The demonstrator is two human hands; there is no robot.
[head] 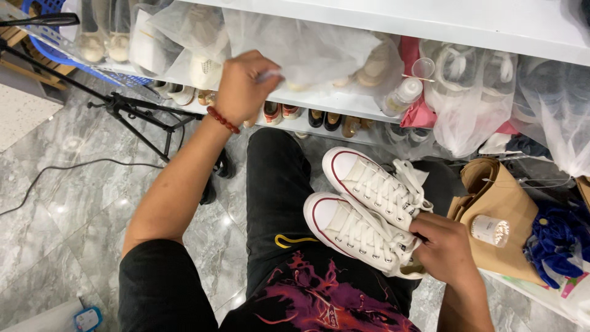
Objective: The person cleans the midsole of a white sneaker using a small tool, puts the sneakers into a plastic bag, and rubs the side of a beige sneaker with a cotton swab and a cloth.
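I see right hand clamping the white sneakers by the heels at 4 o'clock; left hand pinching the shelf's translucent bag at 11; keep both shoes level.

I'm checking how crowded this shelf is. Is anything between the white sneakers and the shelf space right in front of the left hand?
Yes. The left hand grips a translucent bag draped over that shelf, and bagged shoes fill the space behind it. The right hand holds the white sneakers lower, apart from the shelf.
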